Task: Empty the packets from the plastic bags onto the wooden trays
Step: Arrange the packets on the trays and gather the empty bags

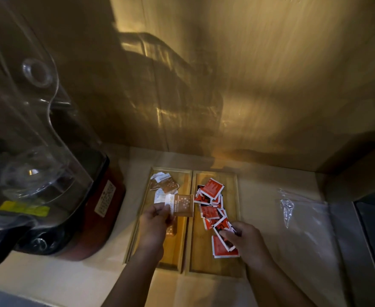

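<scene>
- At the far left I see a blender [49, 173] with a clear jug on a dark red base, standing on the pale counter [270, 218].
- My left forearm comes in from the bottom edge and angles up over the left wooden tray [182, 251]; the left hand [154, 227] is raised above it, fingers curled, pinching a brown packet [181, 205] by its left edge so the packet is held flat, facing up.
- More brown and white packets [165, 185] lie heaped at the far end of that tray.
- The right wooden tray [201, 258] sits touching the left one, side by side.
- Red packets [212, 199] lie scattered down its right half.
- My right forearm also enters from below; the right hand [244, 240] is palm-down over the near red packets, thumb and fingers closed on one red packet [223, 228] at the tray's right edge.
- A clear plastic bag [303, 216] lies flat on the counter, well right of the trays.
</scene>
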Tool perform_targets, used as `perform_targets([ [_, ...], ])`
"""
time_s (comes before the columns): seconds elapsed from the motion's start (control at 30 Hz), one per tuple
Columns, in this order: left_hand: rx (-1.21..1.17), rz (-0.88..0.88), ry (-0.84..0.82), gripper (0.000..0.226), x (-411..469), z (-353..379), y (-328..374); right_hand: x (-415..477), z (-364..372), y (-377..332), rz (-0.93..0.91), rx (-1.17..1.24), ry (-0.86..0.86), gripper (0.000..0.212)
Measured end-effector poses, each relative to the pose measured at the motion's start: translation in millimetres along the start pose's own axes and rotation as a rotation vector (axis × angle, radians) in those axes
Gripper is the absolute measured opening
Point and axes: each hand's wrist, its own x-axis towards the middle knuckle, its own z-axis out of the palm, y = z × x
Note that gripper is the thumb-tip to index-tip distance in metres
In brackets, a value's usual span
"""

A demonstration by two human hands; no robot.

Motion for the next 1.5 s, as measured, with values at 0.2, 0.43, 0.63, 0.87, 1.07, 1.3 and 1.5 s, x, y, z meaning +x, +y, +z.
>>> perform_targets([
  [0.2, -0.072, -0.026, -0.001, 0.016, 0, -26, -7, -3, 18, -8, 0.053, 0.154, -0.012, 0.014],
  [0.43, -0.143, -0.069, 0.015, 0.014, 0, -51, -12, -3, 42, 3, 0.015, -0.297, 0.075, 0.006],
  [0.63, -0.124, -0.116, 0.001, 0.012, 5, -69, -16, -3, 54, 5, -0.132, -0.716, 0.343, 0.032],
  [0.87, -0.087, -0.144, -0.023, 0.011, 15, -74, -13, -24, 80, 7, -0.545, -0.769, 0.273, 0.034],
  [1.07, 0.051, -0.249, -0.037, 0.015, 37, -70, -24, -32, 107, 27, -0.502, -0.825, 0.012, 0.058],
  [1.3, 0.411, -0.156, -0.063, 0.018, 39, -71, -31, -36, 113, 32, -0.444, -0.852, 0.015, 0.063],
  [1.5, 0.76, 0.03, -0.065, 0.013, 36, -73, -28, -37, 114, 33, -0.477, -0.834, 0.031, 0.061],
])
